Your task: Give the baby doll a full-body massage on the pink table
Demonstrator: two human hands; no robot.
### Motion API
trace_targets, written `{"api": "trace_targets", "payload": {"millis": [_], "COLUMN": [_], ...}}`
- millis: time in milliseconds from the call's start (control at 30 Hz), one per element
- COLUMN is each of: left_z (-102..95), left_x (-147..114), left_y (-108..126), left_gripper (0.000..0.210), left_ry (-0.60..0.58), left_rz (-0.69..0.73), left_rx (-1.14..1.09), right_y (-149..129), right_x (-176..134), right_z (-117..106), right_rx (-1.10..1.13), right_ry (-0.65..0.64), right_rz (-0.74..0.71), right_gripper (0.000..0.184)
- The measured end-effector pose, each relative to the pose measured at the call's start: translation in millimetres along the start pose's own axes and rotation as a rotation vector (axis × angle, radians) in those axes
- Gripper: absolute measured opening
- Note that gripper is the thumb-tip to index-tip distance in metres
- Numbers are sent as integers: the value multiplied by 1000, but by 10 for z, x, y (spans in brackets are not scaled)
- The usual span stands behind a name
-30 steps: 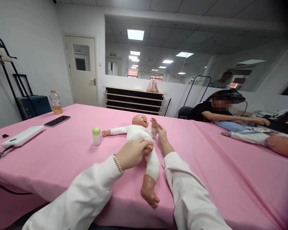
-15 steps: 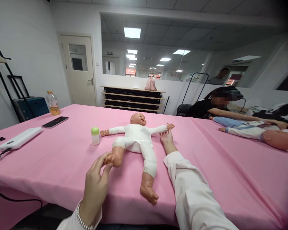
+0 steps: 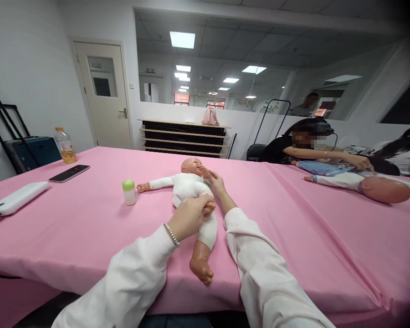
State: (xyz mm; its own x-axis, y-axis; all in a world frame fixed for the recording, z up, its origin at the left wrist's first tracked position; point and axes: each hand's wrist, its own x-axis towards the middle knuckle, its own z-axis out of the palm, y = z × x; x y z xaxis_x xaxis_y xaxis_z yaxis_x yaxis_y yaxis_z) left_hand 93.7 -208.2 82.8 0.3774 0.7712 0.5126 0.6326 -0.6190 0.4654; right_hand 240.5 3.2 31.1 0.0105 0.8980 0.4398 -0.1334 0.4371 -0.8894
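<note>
This looks to us like a training room. We see a baby doll [image 3: 189, 186] and another doll [image 3: 384, 190] on pink cloth [image 3: 89, 237], stacked folding tables [image 3: 184, 136], and a big inside window [image 3: 222, 57] with bright ceiling lights [image 3: 182, 40] behind it.

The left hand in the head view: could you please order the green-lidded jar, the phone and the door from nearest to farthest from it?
1. Green-lidded jar: left of the left hand, on the table.
2. Phone: farther left, lying flat.
3. Door: beyond the table, at the back left.
</note>
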Motion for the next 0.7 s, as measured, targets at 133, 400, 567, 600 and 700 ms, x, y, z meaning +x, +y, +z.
{"api": "trace_targets", "payload": {"millis": [133,400,567,600,700], "left_z": [-245,128,-86,-134,-142], "left_x": [-612,-1649,-1195,-1024,-484], "left_y": [12,-362,-195,-143,-37], "left_gripper": [33,29,28,28,30], "left_ry": [331,552,661,668,519], "left_rz": [-66,-387,-297,-235,13], "left_rx": [7,155,86,61,-13], "right_y": [195,277,145,115,32], "right_x": [55,-5,54,66,66], "right_z": [-467,-592,-327,-235,79], "right_rx": [302,554,365,268,-87], "right_ry": [363,502,520,493,194], "right_rz": [190,328,245,193,-43], "right_gripper": [26,27,33,33,26]}}
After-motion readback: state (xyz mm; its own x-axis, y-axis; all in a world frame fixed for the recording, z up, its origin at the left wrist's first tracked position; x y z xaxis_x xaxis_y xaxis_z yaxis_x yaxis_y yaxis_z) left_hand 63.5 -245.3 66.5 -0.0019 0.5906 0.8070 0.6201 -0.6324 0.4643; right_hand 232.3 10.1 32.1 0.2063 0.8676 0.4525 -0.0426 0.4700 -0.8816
